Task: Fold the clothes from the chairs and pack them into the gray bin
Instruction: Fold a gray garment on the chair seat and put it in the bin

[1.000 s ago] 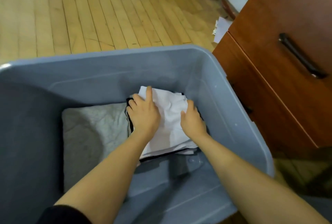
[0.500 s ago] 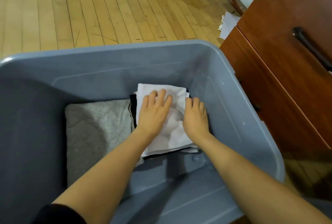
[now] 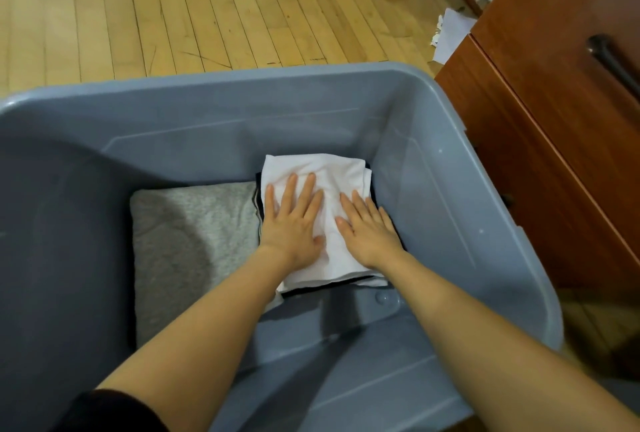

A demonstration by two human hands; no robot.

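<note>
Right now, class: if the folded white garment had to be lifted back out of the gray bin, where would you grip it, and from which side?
Probably its near folded edge: the white garment lies flat on a dark garment, pressed close to the gray bin's right wall.

Pale plank floor (image 3: pixel 207 6), reddish wooden dresser (image 3: pixel 554 141)

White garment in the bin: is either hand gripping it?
No. The left hand and right hand press flat on the white garment, fingers straight.

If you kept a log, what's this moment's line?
stage: packing | left hand: flat on white folded garment | right hand: flat on it | in gray bin
</note>
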